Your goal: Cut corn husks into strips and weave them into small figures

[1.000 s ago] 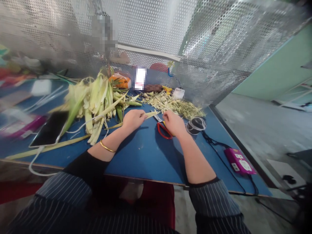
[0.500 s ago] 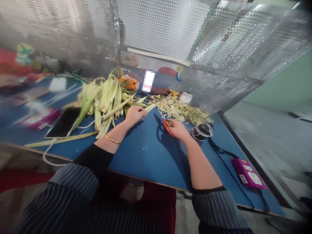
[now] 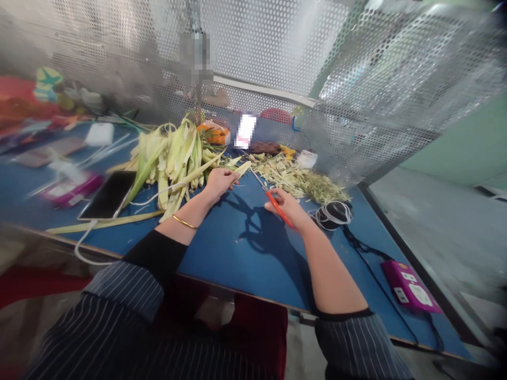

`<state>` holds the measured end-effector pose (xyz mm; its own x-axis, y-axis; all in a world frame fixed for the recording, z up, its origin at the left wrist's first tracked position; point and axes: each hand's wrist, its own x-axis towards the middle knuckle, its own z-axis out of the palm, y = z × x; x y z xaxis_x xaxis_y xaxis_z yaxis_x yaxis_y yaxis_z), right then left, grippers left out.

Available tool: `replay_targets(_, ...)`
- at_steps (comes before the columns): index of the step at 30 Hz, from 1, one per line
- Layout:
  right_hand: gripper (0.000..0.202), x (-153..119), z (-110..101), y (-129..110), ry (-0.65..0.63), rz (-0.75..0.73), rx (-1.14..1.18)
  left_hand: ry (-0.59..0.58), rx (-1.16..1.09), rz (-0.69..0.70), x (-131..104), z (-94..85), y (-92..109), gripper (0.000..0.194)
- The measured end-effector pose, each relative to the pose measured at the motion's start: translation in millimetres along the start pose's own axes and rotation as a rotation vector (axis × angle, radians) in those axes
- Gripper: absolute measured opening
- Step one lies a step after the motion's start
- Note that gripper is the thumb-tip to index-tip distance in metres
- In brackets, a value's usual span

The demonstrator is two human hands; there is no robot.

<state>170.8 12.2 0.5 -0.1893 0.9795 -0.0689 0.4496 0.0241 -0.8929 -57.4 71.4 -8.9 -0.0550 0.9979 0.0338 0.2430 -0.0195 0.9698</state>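
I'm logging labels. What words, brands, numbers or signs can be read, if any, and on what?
None can be read.
Purple box at right: white markings, too small.
Purple pack at left: too blurred.
Orange packet: markings too blurred.
Bright screen: pixelated, unreadable.

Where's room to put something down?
The blue table is mostly bare between left forearm and right forearm, with a slim strip between the latter and black cable. Crowded: back, by the leafy pile and cut shreds; left, by the phone.
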Motion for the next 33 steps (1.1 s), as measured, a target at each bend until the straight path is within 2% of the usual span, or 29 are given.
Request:
replay_targets(4, 0.053, 2.1, 2.5, 2.3, 0.026, -0.028, -0.082, -0.072, 0.005, 0.024, -3.9, 5.1, -1.0, 0.021)
replay_targets(8, 0.053, 4.5, 5.3, 5.8, 0.052, -0.053, -0.087, -0.133, -0.013, -0.02, -8.8, 9.2, 1.4, 0.019)
replay_targets(19, 0.056, 3.6, 7.6, 5.8, 0.042, -0.088, -0.117, -0.139, -0.027, -0.026, -6.4, 11.7, -2.5, 0.018)
replay_targets(26, 0.06, -0.7, 12.3, -0.8, 0.026, -0.029, -0.033, -0.12, -0.001, 0.014, -2.6, 11.2, -6.0, 0.018)
replay_targets(33, 0.058, -0.6, 13.7, -2.5, 0.034, -0.031, -0.084, -0.099, 0.007, 0.013, -2.1, 11.2, -7.4, 0.019)
